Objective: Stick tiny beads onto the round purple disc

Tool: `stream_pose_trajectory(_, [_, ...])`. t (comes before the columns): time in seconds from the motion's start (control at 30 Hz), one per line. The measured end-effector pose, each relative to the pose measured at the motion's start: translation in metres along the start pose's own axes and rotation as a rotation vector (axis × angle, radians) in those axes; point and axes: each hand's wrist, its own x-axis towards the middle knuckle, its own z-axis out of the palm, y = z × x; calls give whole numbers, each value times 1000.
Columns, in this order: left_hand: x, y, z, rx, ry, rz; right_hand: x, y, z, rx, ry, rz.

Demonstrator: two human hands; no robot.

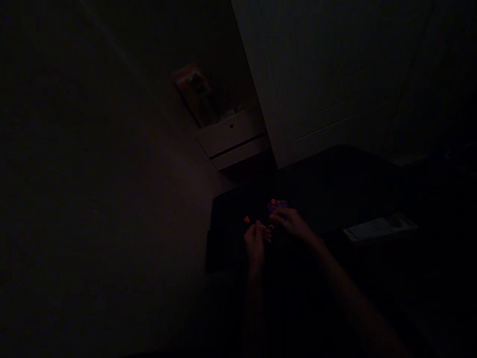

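Note:
The picture is very dark. My left hand (255, 239) is over the dark tabletop with its thumb and fingers drawn together. My right hand (291, 222) reaches in from the right, its fingertips pinched close to the left hand. What either hand grips, if anything, is too small and dim to make out. Several tiny pale pink bead-like bits (271, 226) show between the hands. Just beyond the left hand lies a small orange-red piece (246, 219). Behind the right fingertips is a purple patterned item (282, 204), with another orange-red piece (273, 202) at its left side.
The dark tabletop (328, 184) stretches off to the right. A pale flat item (380, 227) lies near its front edge. Behind stands a white drawer unit (238, 141) with a reddish box-like object (194, 94) on top. Walls rise at left and right.

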Motion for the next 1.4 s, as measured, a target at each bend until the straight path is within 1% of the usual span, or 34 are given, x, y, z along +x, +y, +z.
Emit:
stream_pose_trajectory(0.1, [-2,1,0,-11,7,-21,0,-2,1,-49,23,-15])
stream_pose_trajectory(0.17, [-2,2,0,-7,15,-30,1,-2,2,-52,51,19])
stream_pose_trajectory(0.3, [-2,5,-2,19,6,2,1,-2,5,7,75,89])
stream_pose_trajectory(0.43, [-3,5,-3,13,16,21,-1,-3,8,52,104,93])
stream_pose_trajectory(0.57, [-3,3,-2,-36,2,21,-1,-2,6,93,83,117])
stream_pose_trajectory(0.63, [-2,3,-1,-58,-11,30,0,-3,3,99,77,96])
stream_pose_trajectory(0.77, [0,4,0,-36,9,33,3,-1,0,22,72,37])
stream_pose_trajectory(0.9, [-2,2,-2,12,9,26,2,0,4,-23,116,55])
stream_pose_trajectory(1.07, [-3,4,-2,-31,4,26,1,1,5,22,100,47])
stream_pose_trajectory(1.2, [-3,1,-1,-17,13,20,2,11,5,43,142,-10])
stream_pose_trajectory(1.3, [-2,-2,-1,27,35,17,1,17,6,50,133,22])
stream_pose_trajectory(1.4, [-1,-4,-1,24,28,32,0,15,5,61,123,42])
